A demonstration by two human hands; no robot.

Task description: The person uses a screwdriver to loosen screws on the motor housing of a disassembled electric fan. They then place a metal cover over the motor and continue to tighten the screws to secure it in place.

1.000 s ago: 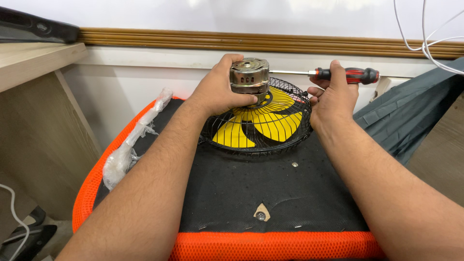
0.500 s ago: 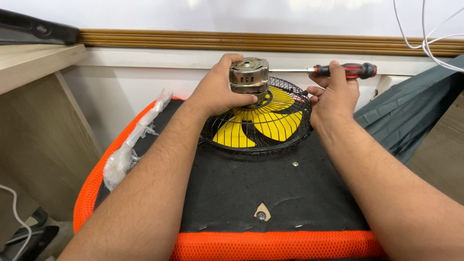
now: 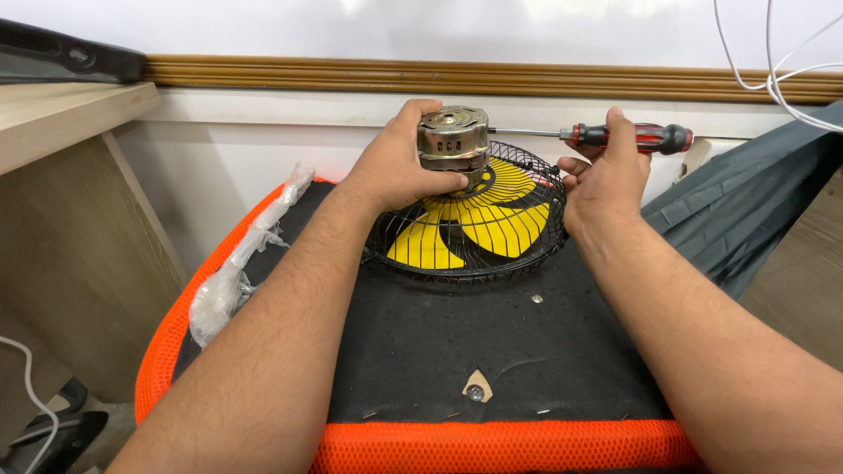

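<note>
Right now your left hand (image 3: 395, 167) is wrapped around the metal fan motor (image 3: 453, 140), fingers closed on its near and left side, holding it at the hub of the black wire fan guard (image 3: 413, 250). Yellow blades (image 3: 492, 224) show through the guard, which rests on the far part of a black mesh seat with an orange rim (image 3: 492, 448). Your right hand (image 3: 606, 180) is closed on a red-and-black screwdriver (image 3: 628, 136), which lies level; its metal shaft runs left toward the motor, with the tip just beside the motor's right side, though you cannot tell whether it touches.

Around the work: a small silver screw (image 3: 536, 299) lies loose on the mesh just near the guard's right edge, and a little tan tab (image 3: 477, 386) sits further toward you, near the orange rim. A long part wrapped in clear plastic (image 3: 241, 259) lies along the seat's left edge, well apart from both hands. A wooden desk (image 3: 61, 184) stands to the left, grey cloth (image 3: 738, 211) is heaped to the right, and white cables (image 3: 773, 75) hang at the far right against the wall. Your own forearms cover much of the seat's near corners.
</note>
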